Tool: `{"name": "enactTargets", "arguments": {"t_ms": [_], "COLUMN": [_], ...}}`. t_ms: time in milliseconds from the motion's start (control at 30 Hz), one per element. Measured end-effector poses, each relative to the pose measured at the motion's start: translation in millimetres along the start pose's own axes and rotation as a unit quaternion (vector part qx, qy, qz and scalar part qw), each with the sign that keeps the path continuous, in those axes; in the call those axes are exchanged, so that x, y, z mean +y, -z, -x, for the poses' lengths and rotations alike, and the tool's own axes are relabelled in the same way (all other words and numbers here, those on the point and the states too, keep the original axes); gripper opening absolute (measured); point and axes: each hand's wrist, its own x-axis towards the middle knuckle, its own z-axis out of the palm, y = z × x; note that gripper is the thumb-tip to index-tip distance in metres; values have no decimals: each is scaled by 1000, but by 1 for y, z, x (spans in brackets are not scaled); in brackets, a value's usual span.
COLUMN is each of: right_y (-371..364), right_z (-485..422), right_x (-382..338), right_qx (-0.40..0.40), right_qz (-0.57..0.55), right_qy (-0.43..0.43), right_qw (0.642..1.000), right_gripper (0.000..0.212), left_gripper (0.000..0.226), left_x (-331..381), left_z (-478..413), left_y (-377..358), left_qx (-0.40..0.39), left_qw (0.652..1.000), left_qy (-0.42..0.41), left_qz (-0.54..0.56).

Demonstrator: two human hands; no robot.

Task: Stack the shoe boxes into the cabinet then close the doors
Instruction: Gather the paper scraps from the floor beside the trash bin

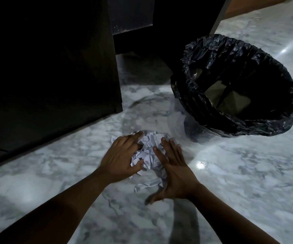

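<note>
Two bare hands are placed on a small heap of torn white paper scraps (pixel 149 150), which lies on the grey-white marble floor (pixel 247 173). The left hand (pixel 122 154) is laid over the heap's left side with its fingers nearly straight, so its grip is open and only presses. The right hand (pixel 175 168) is set against the right side, fingers straight and thumb spread wide; this grip is also open, and nothing is enclosed by it.

No shoe boxes are seen anywhere in the view, so their place cannot be told. A round waste bin lined with a crinkled black plastic bag (pixel 203 103) stands near the heap, to its right. A dark brown wooden unit (pixel 54 67) rises at the left; whether it is the cabinet of the task cannot be told, and no doors are made out.

Such boxes are probably of light cardboard, stiff at the corners but easily dented on the walls, with loose lids. It is judged that they should be taken at both short ends, low, near the base, so the lid is not lifted off.
</note>
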Motion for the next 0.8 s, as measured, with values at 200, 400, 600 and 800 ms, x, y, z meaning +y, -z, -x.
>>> {"name": "enactTargets", "arguments": {"t_ms": [200,400,600,800], "right_y": [-18,-18,-14,-17], "right_z": [-10,-23,-33,-40], "right_x": [-3,-3,-2,3], "right_qx": [58,95,89,69], "right_qz": [5,27,2,5], "right_qy": [-43,-59,-22,-22], "right_qw": [997,993,996,997], "right_gripper": [127,111,110,115], "left_gripper": [34,40,47,40], "left_x": [1,3,4,1], "left_z": [3,5,2,2], "left_y": [1,1,3,0], "left_qx": [-6,-4,13,9], "left_qw": [1000,999,1000,1000], "left_qy": [5,29,-11,-10], "left_qz": [-27,-17,-4,-6]}}
